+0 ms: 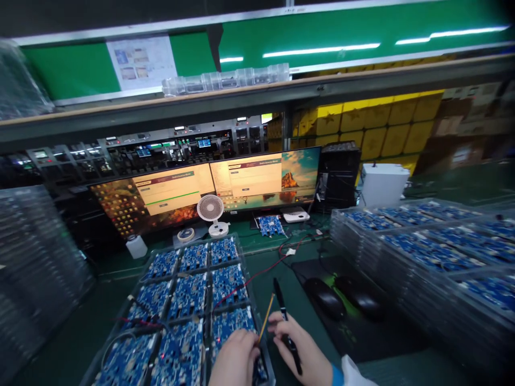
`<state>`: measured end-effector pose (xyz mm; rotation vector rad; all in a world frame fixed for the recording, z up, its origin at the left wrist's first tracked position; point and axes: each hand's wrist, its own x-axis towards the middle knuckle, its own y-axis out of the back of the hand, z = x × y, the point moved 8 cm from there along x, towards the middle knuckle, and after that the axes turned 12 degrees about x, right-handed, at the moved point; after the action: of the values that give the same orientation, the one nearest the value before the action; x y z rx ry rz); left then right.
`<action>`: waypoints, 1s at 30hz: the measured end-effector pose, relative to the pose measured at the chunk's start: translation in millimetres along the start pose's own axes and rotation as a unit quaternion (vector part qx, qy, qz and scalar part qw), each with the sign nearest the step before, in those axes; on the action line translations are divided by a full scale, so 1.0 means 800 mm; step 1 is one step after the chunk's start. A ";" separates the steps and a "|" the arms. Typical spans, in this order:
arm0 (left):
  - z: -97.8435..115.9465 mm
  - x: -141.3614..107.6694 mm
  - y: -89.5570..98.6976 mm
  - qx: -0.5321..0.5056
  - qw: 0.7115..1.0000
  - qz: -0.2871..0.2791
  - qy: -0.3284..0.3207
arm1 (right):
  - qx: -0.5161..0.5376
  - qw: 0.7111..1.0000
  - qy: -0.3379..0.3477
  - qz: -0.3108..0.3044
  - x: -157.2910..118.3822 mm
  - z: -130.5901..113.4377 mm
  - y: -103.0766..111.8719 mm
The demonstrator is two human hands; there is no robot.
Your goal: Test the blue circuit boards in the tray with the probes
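My left hand (236,355) is over the right column of a clear tray (270,370) of blue circuit boards (188,294), its fingers closed. A thin yellow stick (266,316) rises from its fingertips, slanting up to the right; its lower end is hidden by the fingers. Just to the right, my right hand (302,351) holds a black pen (279,296) that lies across its fingers, one end pointing up and away. The two hands are close together but apart. Thin red and black wires (257,273) run over the boards.
Two computer mice (325,297) lie on a black mouse mat (362,335) at right. Stacked clear trays of boards (402,252) stand beyond it. Two monitors (257,185), a small white fan (210,209) and a loose circuit board (271,225) are at the back. More stacked trays (36,289) stand left.
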<state>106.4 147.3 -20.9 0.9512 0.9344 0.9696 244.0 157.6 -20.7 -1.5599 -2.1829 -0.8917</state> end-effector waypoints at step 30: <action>-0.118 0.032 0.036 0.096 0.969 0.083 0.211 | 0.359 0.903 -0.217 0.090 -0.005 0.036 -0.003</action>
<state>19.2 199.5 -26.6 1.0172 1.3410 1.2714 246.2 173.0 -45.5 -1.5999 -2.1952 0.3498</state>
